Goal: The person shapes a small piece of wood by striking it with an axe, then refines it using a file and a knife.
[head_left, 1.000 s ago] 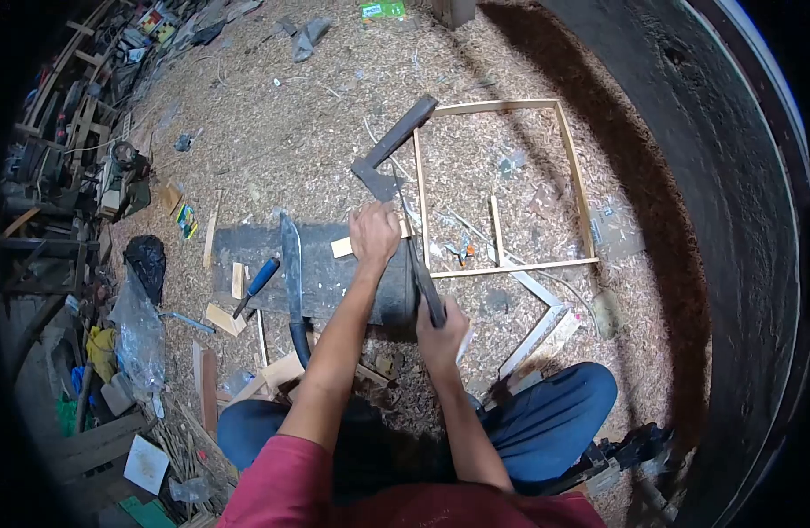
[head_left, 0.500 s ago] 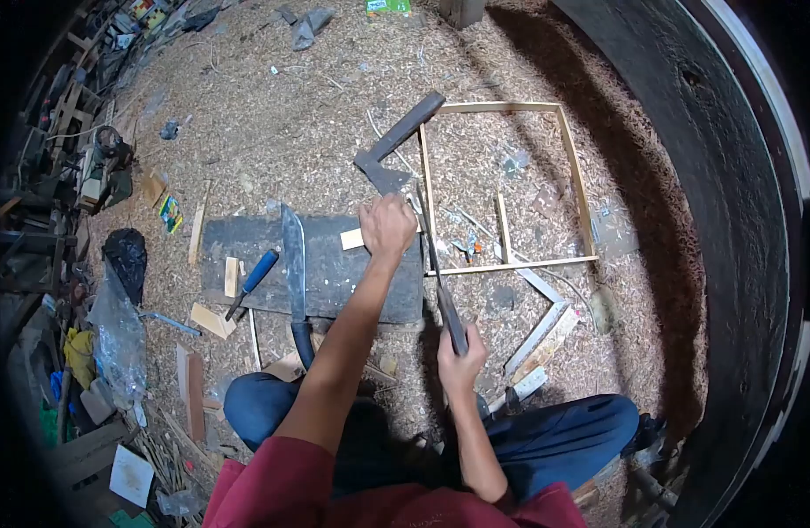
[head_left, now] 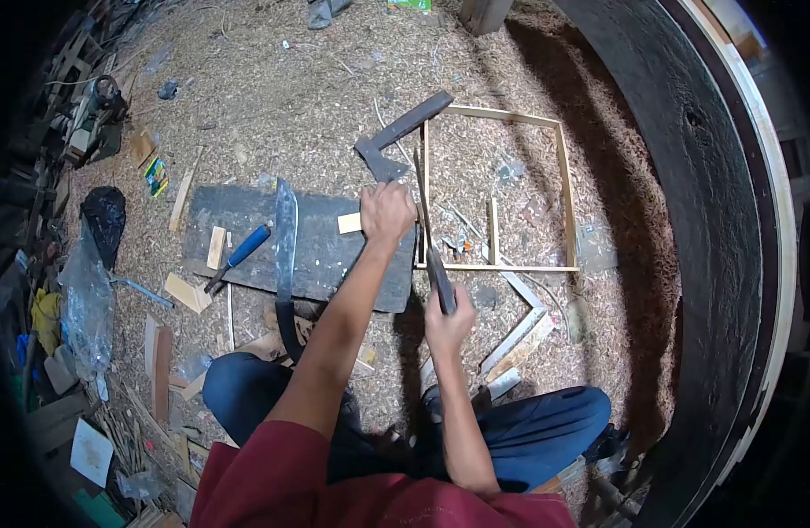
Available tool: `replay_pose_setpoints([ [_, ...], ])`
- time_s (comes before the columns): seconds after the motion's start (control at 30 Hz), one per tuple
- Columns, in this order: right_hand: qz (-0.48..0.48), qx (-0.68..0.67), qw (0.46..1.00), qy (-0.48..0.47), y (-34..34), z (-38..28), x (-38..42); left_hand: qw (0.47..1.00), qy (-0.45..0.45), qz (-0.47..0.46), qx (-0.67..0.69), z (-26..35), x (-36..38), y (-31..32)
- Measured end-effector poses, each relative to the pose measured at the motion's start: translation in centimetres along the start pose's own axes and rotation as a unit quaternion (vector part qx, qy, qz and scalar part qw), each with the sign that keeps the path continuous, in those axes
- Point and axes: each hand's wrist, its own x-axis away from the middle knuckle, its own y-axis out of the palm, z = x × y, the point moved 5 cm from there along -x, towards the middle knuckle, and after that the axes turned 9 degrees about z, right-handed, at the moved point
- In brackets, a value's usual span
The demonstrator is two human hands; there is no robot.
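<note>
My left hand (head_left: 389, 211) presses down with curled fingers on a short pale wood strip (head_left: 349, 223), near the right end of a dark plank (head_left: 326, 255). Gripped in my right hand (head_left: 449, 321) is the dark handle of a handsaw (head_left: 438, 275), seen nearly edge-on. Its thin blade points away from me, just past the plank's right edge and beside my left hand. Whether the teeth touch the strip is hidden. A machete (head_left: 285, 238) lies across the plank, left of my left forearm. To its left rests a blue-handled tool (head_left: 247, 245) beside a small wood block (head_left: 216, 247).
A thin wooden frame (head_left: 565, 194) lies on the shavings at right. One corner carries a dark hatchet-like tool (head_left: 405, 132). Pale offcuts (head_left: 519, 343) lie by my right knee. A large dark beam (head_left: 722, 220) stands far right; plastic bags (head_left: 90, 299) are at left.
My right hand and the saw have moved forward, away from my body, with the blade reaching farther past my left hand. My left hand stays on the strip. The view has shifted slightly.
</note>
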Motion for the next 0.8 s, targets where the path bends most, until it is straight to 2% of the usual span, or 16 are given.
replay_pose_setpoints([
  [0.07,0.006,0.006,1.000,-0.004,0.4,0.1,-0.2,1.000,-0.019,-0.002,-0.003,0.1,-0.3,-0.2],
  [0.17,0.013,0.008,1.000,-0.011,-3.1,3.6,3.8,0.999,-0.036,-0.009,-0.001,0.2,-0.2,0.1],
  [0.27,0.027,0.002,1.000,-0.004,-2.8,1.5,3.6,1.000,-0.021,-0.006,-0.005,-0.6,0.4,0.1],
  [0.4,0.001,-0.029,1.000,-0.006,0.2,0.4,-0.6,1.000,0.005,0.023,-0.001,0.0,-0.1,0.2],
  [0.5,0.010,-0.013,1.000,-0.006,-3.3,1.9,3.2,0.999,-0.014,0.031,-0.022,0.0,-0.4,0.2],
  [0.57,0.007,-0.002,1.000,-0.008,-3.4,2.0,3.3,0.998,0.014,0.051,0.040,0.0,-0.1,0.0],
  [0.73,-0.012,-0.025,0.999,-0.022,-0.3,-0.5,-1.1,0.998,0.016,0.052,0.032,0.0,-0.2,-0.1],
  [0.8,-0.004,-0.016,1.000,-0.017,-3.1,1.9,2.0,0.998,0.003,0.050,0.023,0.1,0.0,0.1],
])
